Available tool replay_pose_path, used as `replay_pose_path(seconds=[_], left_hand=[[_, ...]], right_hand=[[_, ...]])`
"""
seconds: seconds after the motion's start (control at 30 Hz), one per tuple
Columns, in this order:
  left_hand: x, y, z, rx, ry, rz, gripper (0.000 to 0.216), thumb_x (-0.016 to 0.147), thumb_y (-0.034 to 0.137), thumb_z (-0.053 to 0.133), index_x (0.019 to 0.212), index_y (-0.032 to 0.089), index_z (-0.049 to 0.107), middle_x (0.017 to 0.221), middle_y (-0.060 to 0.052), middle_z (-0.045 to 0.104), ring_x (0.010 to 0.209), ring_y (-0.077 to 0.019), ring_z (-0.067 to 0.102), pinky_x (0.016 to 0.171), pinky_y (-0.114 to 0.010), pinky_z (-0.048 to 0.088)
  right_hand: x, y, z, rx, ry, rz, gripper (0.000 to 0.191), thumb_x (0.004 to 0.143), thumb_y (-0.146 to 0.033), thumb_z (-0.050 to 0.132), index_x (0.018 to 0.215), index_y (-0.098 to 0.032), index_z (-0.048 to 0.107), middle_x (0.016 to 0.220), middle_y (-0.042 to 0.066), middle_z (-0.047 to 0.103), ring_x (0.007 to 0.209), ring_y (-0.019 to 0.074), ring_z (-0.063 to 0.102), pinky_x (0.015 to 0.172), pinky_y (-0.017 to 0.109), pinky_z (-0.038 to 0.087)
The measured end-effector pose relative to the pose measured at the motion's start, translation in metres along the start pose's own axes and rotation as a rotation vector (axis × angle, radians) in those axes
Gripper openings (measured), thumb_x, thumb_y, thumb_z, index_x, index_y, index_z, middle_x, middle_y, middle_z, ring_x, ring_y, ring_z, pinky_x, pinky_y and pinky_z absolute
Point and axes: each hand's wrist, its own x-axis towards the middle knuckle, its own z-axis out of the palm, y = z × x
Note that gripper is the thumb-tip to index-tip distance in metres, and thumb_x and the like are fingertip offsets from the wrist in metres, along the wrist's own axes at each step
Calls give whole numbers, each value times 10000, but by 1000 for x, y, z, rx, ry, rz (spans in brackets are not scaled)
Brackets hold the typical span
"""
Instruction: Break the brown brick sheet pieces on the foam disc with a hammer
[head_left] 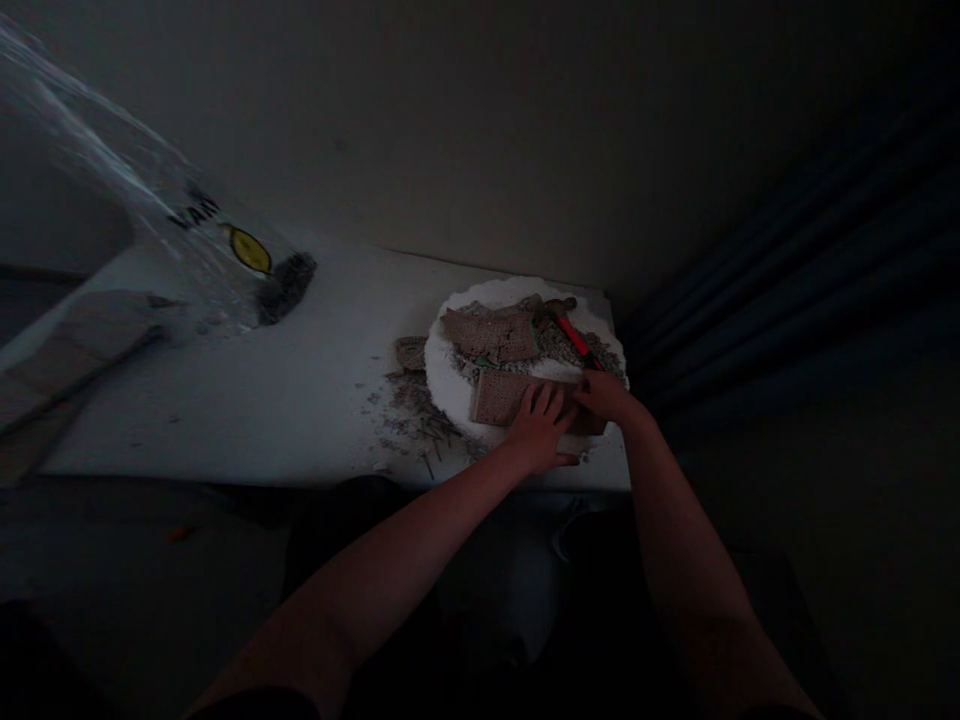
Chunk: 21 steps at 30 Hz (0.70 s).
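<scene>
On a white scalloped-edged round mat [442, 385] lies a flat brownish panel [495, 398] with a dotted surface. My left hand [540, 430] rests over it with fingers spread, pressing on its near side. At the panel's right part, my right hand [606, 397] is closed, fingers bent down against it; what they pinch is too dark to make out. Just beyond the right hand is a hammer [574, 335] with a red and black handle, its head pointing away. A second, cracked brownish panel [491, 334] lies behind, among small grey fragments [559, 348].
Loose dark scraps [420, 410] and a small brownish block [410, 353] lie left of the mat on the white table [285, 400]. A clear plastic bag [195, 230] with dark bits inside stands at the left. A dark curtain [787, 240] hangs at the right.
</scene>
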Motion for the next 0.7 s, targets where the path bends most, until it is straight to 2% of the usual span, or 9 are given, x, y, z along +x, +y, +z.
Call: replay_pose_path(seconds=[0.37,0.7], left_hand=[[0,1,0,7,4,-5,939,835,739,542,1571,195,334,1670,-175,205,1543,-398,108,1232,-593,50],[1,0,0,10,22,-6,926,836,741,538,1571,217,331,1663,-171,232,1543,-388,129,1231,-583,71]], right_hand=[[1,-1,1,-38,-19,1,99,903,-218,593,930,-149,660,921,102,720,853,193,639,699,258,407],[-2,0,-2,10,-7,-9,31,870,-165,612,885,-164,639,896,92,715,831,192,635,721,266,430]])
